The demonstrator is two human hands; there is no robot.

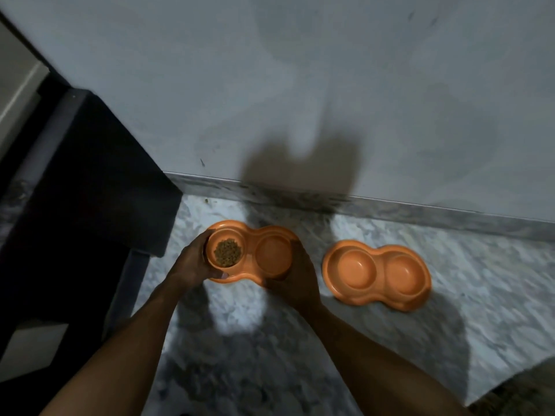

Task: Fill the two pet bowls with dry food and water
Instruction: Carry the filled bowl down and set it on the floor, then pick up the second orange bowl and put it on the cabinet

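head view: the only camera, looking down at the floor by a wall
held bowl: orange plastic double pet bowl [250, 237], two round wells side by side, between both hands, near the wall
left well: small heap of brown dry kibble [227, 253] in the middle
right well: [273, 254] bare orange bottom shows; can't tell if there is any water
left hand: [192, 259] grips the left end, fingers wrapped round the outer rim, thumb on the near edge
right hand: [295, 277] grips the right end, fingers curled over the rim by the right well
lifted or resting: can't tell
second bowl: matching orange plastic double pet bowl [379, 273] flat on the floor, just right of the held one, not touching, both wells show bare orange
floor: grey-white marble floor [450, 295], arm shadows across it
wall: pale grey wall [330, 85] with grey marble skirting [420, 213]
left side: dark furniture block [75, 190], details too dim
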